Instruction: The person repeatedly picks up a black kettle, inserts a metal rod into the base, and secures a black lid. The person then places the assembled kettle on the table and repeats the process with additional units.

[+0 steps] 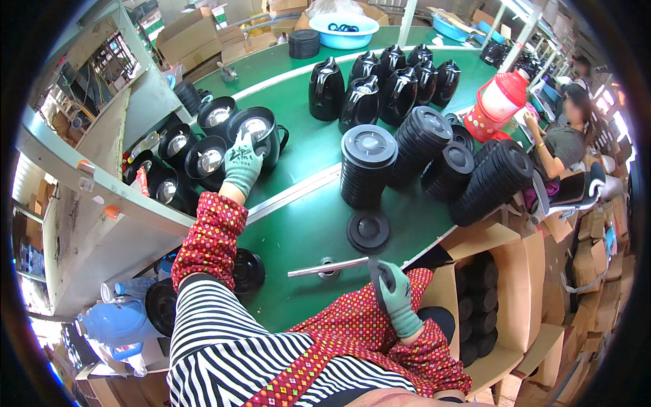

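Observation:
My left hand point(243, 166), in a grey-green glove, reaches to the far left. Its fingers go over the rim of a black jug point(271, 150) with a shiny silver inside and a side handle, and appear to grip it. My right hand point(400, 302), gloved alike, is low near my lap and holds a black round lid point(381, 279) seen nearly edge-on. A single black lid point(368, 230) lies flat on the green table just beyond. Between my hands, a metal bar point(329, 267) sits on a small round mount.
Several open black jugs point(205, 161) crowd the left. Stacks of black lids point(368, 152) and several upright black jugs point(359, 102) stand ahead. A red and white drink cooler point(498, 102) is beyond. An open carton point(522, 292) of black parts stands right; a co-worker point(566, 139) sits farther right.

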